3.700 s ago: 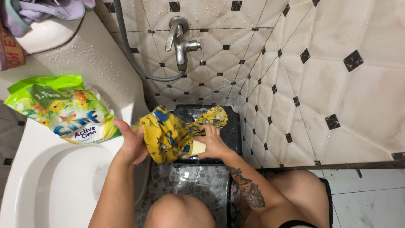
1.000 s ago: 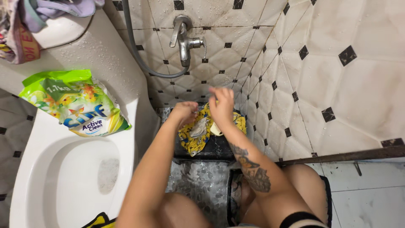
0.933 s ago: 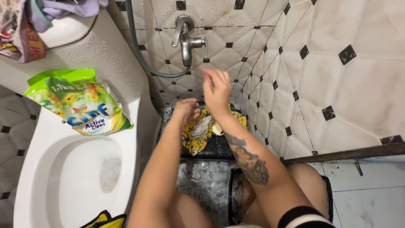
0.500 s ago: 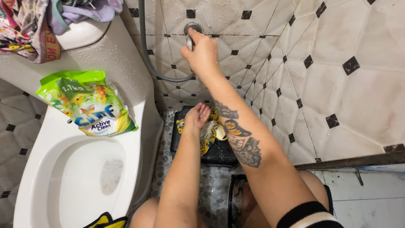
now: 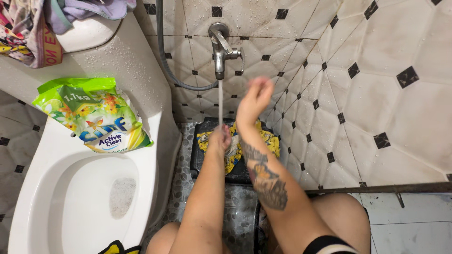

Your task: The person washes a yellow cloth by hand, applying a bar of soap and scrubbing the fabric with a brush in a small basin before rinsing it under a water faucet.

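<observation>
Below the running tap [image 5: 220, 44], the left hand [image 5: 220, 137] rests on the yellow cloth [image 5: 235, 146], its grip unclear; the right hand [image 5: 254, 99] hangs released beside the stream.

Pebble-patterned floor [image 5: 221, 207] carries a black stool [image 5: 202, 160] below the tap. A yellow cloth [image 5: 268, 141] lies on the stool. Toilet [image 5: 70, 207] stands left.

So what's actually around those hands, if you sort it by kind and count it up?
Hands: 2, left hand under the water stream, right hand raised and blurred
Metal tap: 1, running
Yellow patterned cloth: 1, on the black stool
Black stool: 1
Green detergent bag: 1, on the white toilet
White toilet: 1
Total: 7
</observation>
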